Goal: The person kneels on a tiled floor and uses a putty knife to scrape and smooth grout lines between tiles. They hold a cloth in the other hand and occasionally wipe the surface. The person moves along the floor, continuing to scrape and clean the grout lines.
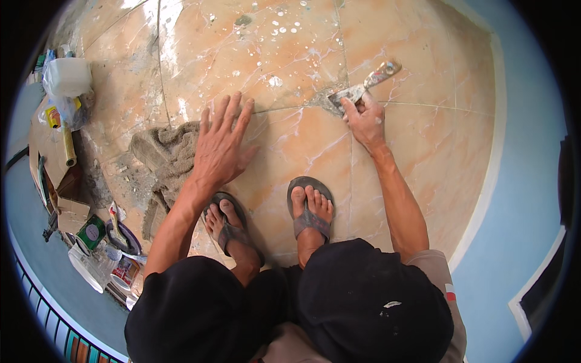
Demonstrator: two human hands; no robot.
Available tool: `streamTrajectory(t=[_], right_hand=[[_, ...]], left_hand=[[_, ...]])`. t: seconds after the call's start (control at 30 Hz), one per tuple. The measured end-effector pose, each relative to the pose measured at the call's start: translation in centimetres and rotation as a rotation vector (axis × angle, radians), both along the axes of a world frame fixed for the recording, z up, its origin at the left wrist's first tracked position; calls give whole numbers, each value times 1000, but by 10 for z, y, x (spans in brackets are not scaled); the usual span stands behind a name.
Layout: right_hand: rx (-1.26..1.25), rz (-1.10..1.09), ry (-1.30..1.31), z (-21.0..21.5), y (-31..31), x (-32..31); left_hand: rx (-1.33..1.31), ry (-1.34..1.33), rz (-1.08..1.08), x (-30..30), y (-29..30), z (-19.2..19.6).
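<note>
In the head view, the containers crowd along the left edge of the floor [417, 157]. Farthest off is a whitish translucent plastic container [69, 77]; whether anything is inside cannot be made out. Just below it, a clear plastic bag [75, 115] wraps something yellow and red. A brown cardboard box [72, 215] stands open, its interior too dark to read. Beside its lower flap is a green tin [91, 232], tilted, its contents hidden. Next to that, a brush [114, 215] leans in a round dark dish [132, 241] with a purplish rim. A red and white tub [125, 271] lies tipped near a clear plastic vessel [89, 266]; what either holds is unclear.

The right grip [367, 124] is clenched on a scraper [382, 73], pinching it close to the blade. The handle, stained with paint, juts away past the fingers toward the upper right, while the blade points left, over a grey patch [327, 101] on a tile joint.

The left grip [216, 148] is released, fingers spread, back upward, just beside a crumpled grey-brown cloth [172, 151] and partly in front of it; contact cannot be judged.
</note>
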State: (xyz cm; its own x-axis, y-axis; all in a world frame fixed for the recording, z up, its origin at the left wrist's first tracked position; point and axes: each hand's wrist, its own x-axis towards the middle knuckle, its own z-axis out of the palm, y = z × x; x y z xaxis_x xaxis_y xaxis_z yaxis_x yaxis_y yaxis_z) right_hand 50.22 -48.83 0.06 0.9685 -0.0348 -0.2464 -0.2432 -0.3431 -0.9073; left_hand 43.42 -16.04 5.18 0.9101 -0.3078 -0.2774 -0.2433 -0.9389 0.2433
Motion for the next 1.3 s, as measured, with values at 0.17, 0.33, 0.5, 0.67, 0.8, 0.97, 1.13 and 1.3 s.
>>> streamTrajectory(t=[0.17,0.33,0.5,0.67,0.8,0.97,1.13,1.3], right_hand=[[-20,2,-24,0,3,2],[-4,-157,-50,-9,-7,16],[57,-207,-88,-11,-14,29],[157,-271,-25,-10,-3,38],[21,-176,4,-10,6,37],[-57,-88,-78,-12,15,42],[-14,-128,-128,-18,26,34],[-40,-118,-129,-22,21,34]], left_hand=[[-26,-50,-45,-5,-4,-24],[-46,-8,-46,-5,-8,-23],[-31,-5,-39,-6,-7,-23],[-21,1,-34,-7,-7,-24],[-16,0,-37,-6,-7,-24],[-22,-4,-33,-7,-7,-28],[-21,-2,-31,-7,-6,-26],[-24,-10,-29,-7,-6,-28]])
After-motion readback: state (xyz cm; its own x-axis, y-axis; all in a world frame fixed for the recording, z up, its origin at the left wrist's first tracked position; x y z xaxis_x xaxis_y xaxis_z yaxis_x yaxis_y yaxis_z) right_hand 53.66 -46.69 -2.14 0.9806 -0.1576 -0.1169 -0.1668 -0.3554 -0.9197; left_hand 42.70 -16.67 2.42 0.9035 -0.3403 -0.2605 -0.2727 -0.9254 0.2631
